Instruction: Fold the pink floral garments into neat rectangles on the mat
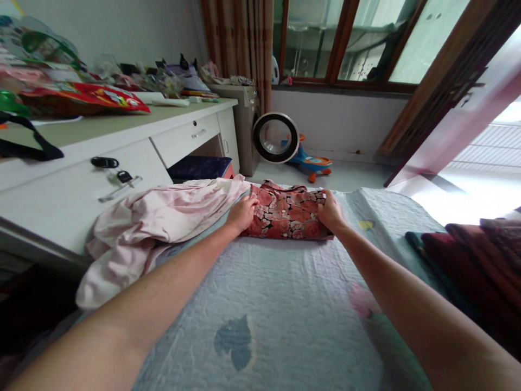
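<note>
A folded red floral shirt [287, 214], with a collar and a buttoned front, lies near the far edge of the bed. My left hand [243, 213] grips its left side, fingers curled over the cloth. On the opposite side, my right hand [330, 210] is closed on the shirt's right edge. Both arms reach straight forward over the pale blue bedspread [285, 304]. Just left of my left hand, a crumpled pale pink cloth [163, 217] spills over the bed's side.
Dark red and green folded clothes [468, 260] are stacked at right. A white desk [195, 125] covered with clutter runs along the left. Beyond the bed stand a washing machine with its round door [256, 138] swung out and a blue-orange ride-on toy [311, 163].
</note>
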Motion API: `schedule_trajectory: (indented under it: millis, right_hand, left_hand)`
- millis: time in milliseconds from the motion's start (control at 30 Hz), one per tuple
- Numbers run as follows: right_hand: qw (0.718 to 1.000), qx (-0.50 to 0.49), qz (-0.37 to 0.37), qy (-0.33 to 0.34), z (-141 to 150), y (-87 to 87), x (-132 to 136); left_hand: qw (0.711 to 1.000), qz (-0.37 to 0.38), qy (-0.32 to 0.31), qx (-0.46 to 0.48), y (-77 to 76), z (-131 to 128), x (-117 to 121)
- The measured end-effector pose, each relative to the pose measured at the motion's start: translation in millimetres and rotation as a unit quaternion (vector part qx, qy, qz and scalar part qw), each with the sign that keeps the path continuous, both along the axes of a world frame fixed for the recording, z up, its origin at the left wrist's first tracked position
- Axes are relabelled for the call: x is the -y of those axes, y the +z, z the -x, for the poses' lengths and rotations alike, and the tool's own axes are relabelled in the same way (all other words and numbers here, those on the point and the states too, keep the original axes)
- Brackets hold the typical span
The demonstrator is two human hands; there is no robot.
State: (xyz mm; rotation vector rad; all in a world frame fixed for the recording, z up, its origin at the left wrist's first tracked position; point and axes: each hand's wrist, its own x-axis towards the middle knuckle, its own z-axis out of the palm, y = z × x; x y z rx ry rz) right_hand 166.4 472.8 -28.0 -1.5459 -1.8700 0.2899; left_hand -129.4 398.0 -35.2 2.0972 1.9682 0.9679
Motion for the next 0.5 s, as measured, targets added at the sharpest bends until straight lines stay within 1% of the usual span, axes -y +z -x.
schedule_trajectory:
  millis: [100, 167, 233, 300, 367, 433, 500]
  right_hand:
    - [0.999, -0.034, -0.017, -0.024, 7.0, 13.8, 2.8]
    - [0.998, -0.047, -0.036, -0.026, 10.3, 17.6, 0.5]
    - [0.997, -0.056, -0.044, -0.033, 12.4, 15.4, -5.2]
    - [0.997, -0.054, -0.038, -0.043, 13.7, 9.0, -11.9]
    - [0.998, -0.031, -0.002, -0.048, 15.0, 2.0, -17.0]
    - [0.997, 0.011, 0.061, -0.052, 17.1, -2.0, -18.2]
    - [0.991, 0.058, 0.099, -0.069, 20.4, -1.7, -14.7]
  left_hand:
    - [0.999, -0.047, 0.014, -0.024, 8.6, -6.1, 1.3]
    - [0.997, -0.062, 0.015, -0.032, 11.1, -7.4, -1.3]
    - [0.997, -0.066, 0.021, -0.031, 8.4, -6.1, -7.3]
    - [0.998, -0.044, 0.037, -0.009, 1.4, -3.6, -15.5]
    - [0.997, 0.002, 0.070, 0.025, -5.9, -2.3, -23.1]
    - [0.991, 0.041, 0.120, 0.036, -9.6, -4.2, -27.0]
    - [0.986, 0.040, 0.163, 0.018, -8.6, -9.7, -25.9]
